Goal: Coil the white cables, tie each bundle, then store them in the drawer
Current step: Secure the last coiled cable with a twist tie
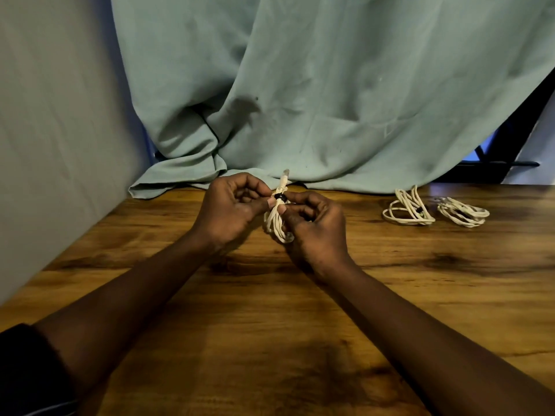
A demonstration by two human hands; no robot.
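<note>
A coiled white cable point(275, 223) hangs upright between both hands above the wooden table point(300, 325), with a small black tie point(279, 197) wrapped round its upper part and a plug end sticking up. My left hand point(231, 210) pinches the bundle at the tie from the left. My right hand point(312, 226) pinches it just below the tie from the right, fingers curled. Two more coiled white cables lie on the table at the far right: one bundle point(407, 210) and another bundle point(462, 212), each with a dark tie.
A teal cloth point(315, 100) hangs behind the table and spills onto its back edge. A grey wall point(54, 130) borders the left side. A dark frame point(495, 166) shows at the back right.
</note>
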